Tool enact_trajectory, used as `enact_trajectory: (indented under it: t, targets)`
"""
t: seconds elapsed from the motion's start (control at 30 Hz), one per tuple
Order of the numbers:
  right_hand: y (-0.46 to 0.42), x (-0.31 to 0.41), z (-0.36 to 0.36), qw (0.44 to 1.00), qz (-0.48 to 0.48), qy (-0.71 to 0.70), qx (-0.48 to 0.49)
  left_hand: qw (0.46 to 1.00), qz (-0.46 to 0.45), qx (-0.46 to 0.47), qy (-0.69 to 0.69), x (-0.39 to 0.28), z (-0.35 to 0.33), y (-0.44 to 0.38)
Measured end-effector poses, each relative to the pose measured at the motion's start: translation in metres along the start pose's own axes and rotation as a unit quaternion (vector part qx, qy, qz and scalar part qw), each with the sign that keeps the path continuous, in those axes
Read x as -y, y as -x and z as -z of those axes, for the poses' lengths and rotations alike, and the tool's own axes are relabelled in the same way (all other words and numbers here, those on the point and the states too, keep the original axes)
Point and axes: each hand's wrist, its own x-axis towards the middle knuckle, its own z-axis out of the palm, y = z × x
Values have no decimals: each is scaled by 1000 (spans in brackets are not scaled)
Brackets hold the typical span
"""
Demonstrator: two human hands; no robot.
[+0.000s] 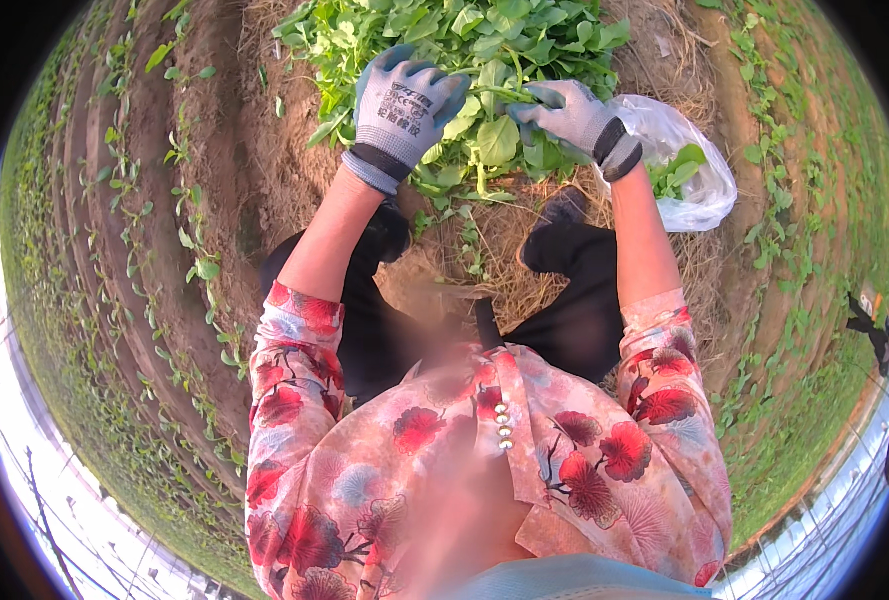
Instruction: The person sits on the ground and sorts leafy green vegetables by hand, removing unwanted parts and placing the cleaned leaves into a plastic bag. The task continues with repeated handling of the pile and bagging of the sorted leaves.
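My left hand (407, 109), in a grey knit glove with a blue-green coated palm, is curled round green leafy stems (498, 93). The same stems reach across to my right hand (570, 120), gloved alike, whose thumb and fingers pinch their other end. Under and beyond both hands lies a large heap of leafy green shoots (444, 34) on the soil. Right of my right wrist is a clear plastic bag (707, 206), its mouth spread, with some green leaves (677, 172) inside. My left fingertips are hidden.
Rows of young plants (189, 195) run through the soil on the left, with more rows (789, 217) on the right. Dry straw (527, 289) lies between my feet. A dark handle-like piece (487, 322) stands between my knees; what it belongs to is unclear.
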Motion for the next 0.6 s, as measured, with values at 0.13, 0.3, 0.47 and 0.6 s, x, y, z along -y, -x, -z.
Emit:
enact_trajectory:
  t: [0.13, 0.3, 0.47, 0.6]
  targets:
    - [0, -6, -4, 995, 73, 9, -68, 1000, 0, 15, -4, 0, -4, 0]
    - [0, -5, -8, 993, 43, 69, -82, 1000, -7, 1, 0, 1, -6, -2]
    - [-3, -14, -13, 998, 35, -26, -41, 994, 41, -35, 97, 2, -3, -6]
    - [0, 0, -15, 999, 16, -15, -25, 845, 224, -108, 474, 17, -29, 6]
